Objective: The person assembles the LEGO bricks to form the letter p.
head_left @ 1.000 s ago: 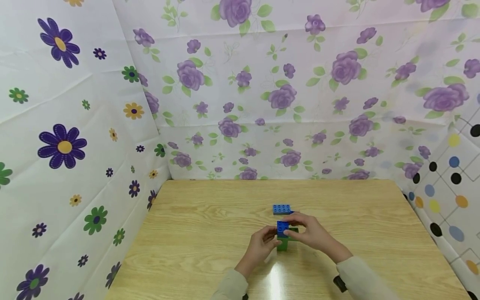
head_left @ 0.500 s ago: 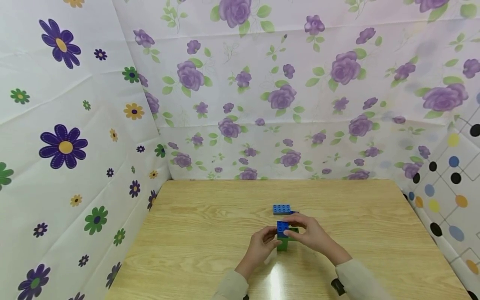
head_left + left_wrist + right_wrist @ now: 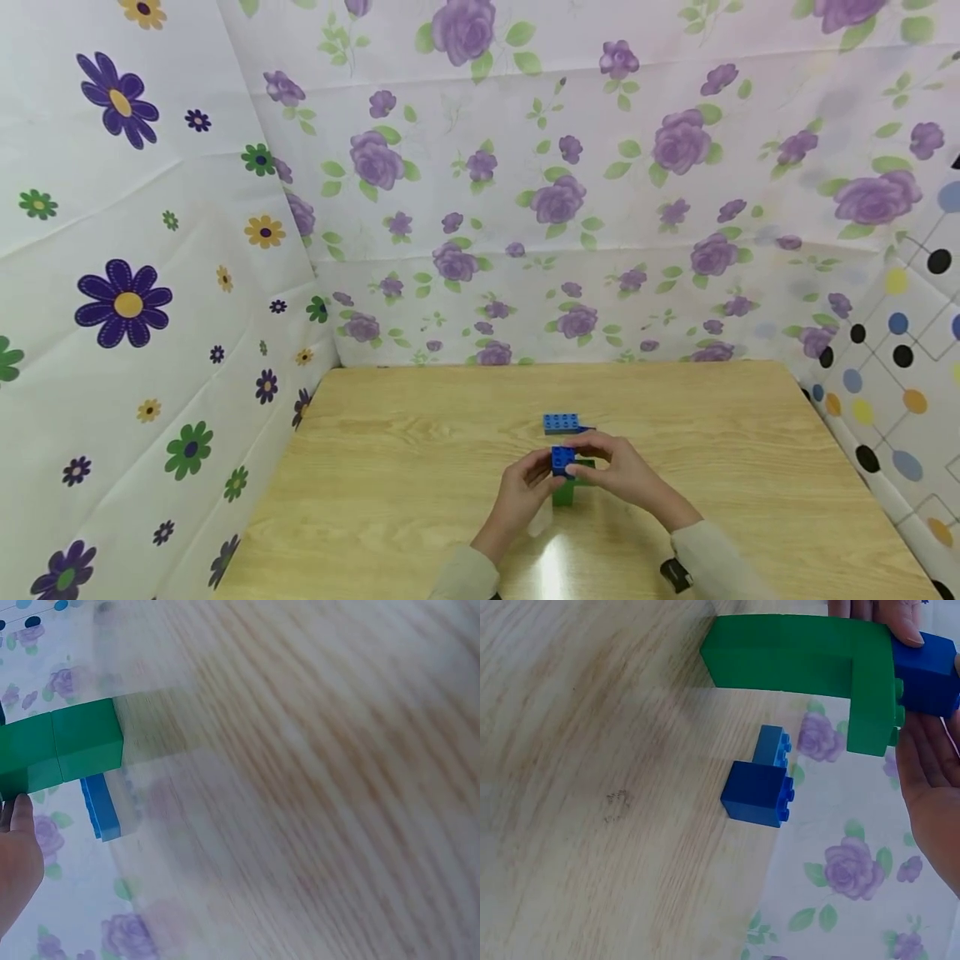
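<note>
A dark blue brick sits at the top of a green brick tower standing on the table. The tower's top green piece juts out to the right, with bare studs showing in the right wrist view. My right hand pinches the blue brick, thumb on its near side and fingers behind. From the left, my left hand grips the tower where green meets blue. In the right wrist view its thumb lies over that joint. A fingertip touches the green side in the left wrist view.
Behind the tower on the wooden table lie a lighter blue eight-stud brick and a dark blue brick beside it. Flowered cloth hangs along the table's back edge, with patterned cloths at both sides.
Both hands keep their hold on the tower and the blue brick, with barely any movement. The head view has shifted slightly, so the scene sits a little lower.
</note>
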The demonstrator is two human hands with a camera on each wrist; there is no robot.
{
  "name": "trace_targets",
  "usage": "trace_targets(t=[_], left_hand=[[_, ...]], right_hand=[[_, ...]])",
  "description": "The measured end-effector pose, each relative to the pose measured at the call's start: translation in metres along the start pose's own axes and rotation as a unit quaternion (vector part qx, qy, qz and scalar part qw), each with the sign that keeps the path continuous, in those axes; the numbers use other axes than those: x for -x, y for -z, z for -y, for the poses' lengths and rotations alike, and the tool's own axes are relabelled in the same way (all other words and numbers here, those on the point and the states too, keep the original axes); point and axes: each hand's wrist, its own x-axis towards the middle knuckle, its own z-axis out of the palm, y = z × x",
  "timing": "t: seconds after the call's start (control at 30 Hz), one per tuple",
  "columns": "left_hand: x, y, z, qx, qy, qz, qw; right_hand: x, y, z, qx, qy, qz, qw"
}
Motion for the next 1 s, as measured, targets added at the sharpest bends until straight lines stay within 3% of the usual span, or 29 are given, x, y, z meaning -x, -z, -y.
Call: trace_targets(t=[0.17,0.43,0.7,1.0], left_hand=[[0.001,0.0,-0.001,-0.012,-0.007,0.0,0.9999],[0.0,0.0,0.0,-0.008,-0.007,-0.004,0.9999],[-0.001,0.0,0.003,-0.001,0.008,-0.005,0.9999],[0.0,0.002,0.002,0.004,-0.002,-0.001,1.0]], right_hand=[[0.0,0.008,-0.003,0.01,0.017,0.013,0.9997],[-0.007,0.027,-0.012,0.005,0.039,-0.06,0.9974],[-0.018,0.038,-0.03,-0.014,-0.02,-0.095,0.9952],[-0.026,0.033,-0.07,-0.017,-0.082,-0.084,0.9929]])
